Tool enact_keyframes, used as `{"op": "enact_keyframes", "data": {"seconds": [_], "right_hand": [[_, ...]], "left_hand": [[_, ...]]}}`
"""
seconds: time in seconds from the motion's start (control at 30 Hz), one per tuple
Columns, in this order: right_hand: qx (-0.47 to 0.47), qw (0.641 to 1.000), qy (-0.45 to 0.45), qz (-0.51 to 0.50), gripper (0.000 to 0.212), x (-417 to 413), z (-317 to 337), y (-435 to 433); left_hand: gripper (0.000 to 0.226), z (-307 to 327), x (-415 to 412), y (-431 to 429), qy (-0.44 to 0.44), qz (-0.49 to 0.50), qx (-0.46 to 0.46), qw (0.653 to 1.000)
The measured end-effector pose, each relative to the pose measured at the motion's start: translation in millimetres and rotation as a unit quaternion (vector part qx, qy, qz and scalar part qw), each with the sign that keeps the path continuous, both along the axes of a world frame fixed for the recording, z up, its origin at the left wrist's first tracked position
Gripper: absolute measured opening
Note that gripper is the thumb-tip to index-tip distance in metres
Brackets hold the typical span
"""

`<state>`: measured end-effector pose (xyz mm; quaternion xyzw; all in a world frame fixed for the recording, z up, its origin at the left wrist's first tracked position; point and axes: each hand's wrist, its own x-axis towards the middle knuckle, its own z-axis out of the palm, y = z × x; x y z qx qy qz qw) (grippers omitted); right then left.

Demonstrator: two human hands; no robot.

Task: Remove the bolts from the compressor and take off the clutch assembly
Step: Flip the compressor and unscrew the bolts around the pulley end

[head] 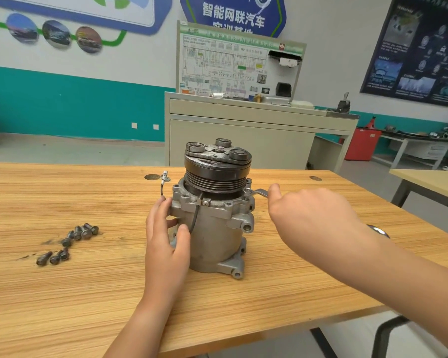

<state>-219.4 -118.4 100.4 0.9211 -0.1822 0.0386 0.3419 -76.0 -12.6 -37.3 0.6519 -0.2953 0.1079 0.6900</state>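
Compressor (215,236) stood on the table (62,306), back from its near edge, clutch assembly (217,164) on top. My left hand (166,233) gripped its body at 9 o'clock; my right hand (308,215) curled round a wrench (256,193) at 3 o'clock. Bolts (70,241) lay well apart at 8 o'clock.

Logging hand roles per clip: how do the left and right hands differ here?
The left hand grips the compressor body; the right hand holds a wrench at its flange. The left hand sits lower, against the housing; the right hand is higher, clear of it. Both are bare.
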Motion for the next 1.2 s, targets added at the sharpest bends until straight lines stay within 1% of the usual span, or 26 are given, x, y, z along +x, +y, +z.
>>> {"op": "enact_keyframes", "data": {"seconds": [0.1,0.13,0.23,0.37,0.43,0.57,0.63,0.7,0.73,0.8,0.87,0.9,0.97,1.0,1.03,1.1,1.17,1.2], "right_hand": [[-0.050,0.999,0.015,0.006,0.039,1,5,-5],[-0.061,0.998,0.023,0.012,0.036,1,7,-7],[-0.086,0.994,0.044,0.055,0.044,0,8,-22],[-0.039,0.991,0.012,0.125,0.048,0,7,-52],[-0.034,0.989,0.016,0.146,0.050,0,8,-68],[-0.028,0.982,-0.015,0.186,0.049,13,3,-98],[-0.018,0.974,-0.052,0.221,0.042,27,-5,-107],[0.025,0.941,-0.165,0.293,0.028,42,-16,-113],[0.037,0.926,-0.203,0.316,0.022,51,-21,-112],[0.052,0.912,-0.235,0.332,0.014,65,-34,-110],[0.112,0.897,-0.293,0.312,0.006,67,-42,-107],[0.163,0.883,-0.333,0.287,0.007,64,-43,-106],[0.275,0.833,-0.418,0.237,0.016,54,-45,-104],[0.306,0.809,-0.445,0.232,0.019,47,-45,-101],[0.301,0.803,-0.453,0.242,0.022,39,-44,-95],[0.237,0.836,-0.419,0.264,0.029,21,-44,-81],[0.190,0.880,-0.359,0.246,0.036,1,-43,-63],[0.168,0.898,-0.337,0.229,0.035,-8,-42,-54]], "left_hand": [[0.048,1,0,0,0.006,-0.005,-0.003,1.000],[0.047,1,0,0,0.008,-0.005,-0.004,1.000],[0.048,0,0,0,0.011,-0.005,-0.003,1.000],[0.049,0,-1,0,0.010,-0.002,-0.003,1.000],[0.049,1,-1,0,0.007,0.000,0.000,1.000],[0.052,3,-2,1,-0.001,0.000,0.002,1.000],[0.052,2,-2,1,-0.003,0.002,0.000,1.000],[0.053,2,-1,2,-0.003,0.002,0.001,1.000],[0.053,2,-1,2,-0.005,0.003,0.004,1.000],[0.054,2,-1,3,-0.008,0.006,0.006,1.000],[0.054,1,-1,3,-0.011,0.006,0.007,1.000],[0.054,1,-1,3,-0.012,0.006,0.008,1.000],[0.054,1,-1,3,-0.014,0.007,0.008,1.000],[0.055,0,-1,2,-0.016,0.007,0.008,1.000],[0.054,0,0,2,-0.017,0.008,0.007,1.000],[0.054,0,0,2,-0.015,0.006,0.005,1.000],[0.054,-1,0,2,-0.014,0.004,0.003,1.000],[0.054,-1,1,2,-0.015,0.005,0.003,1.000]]}}
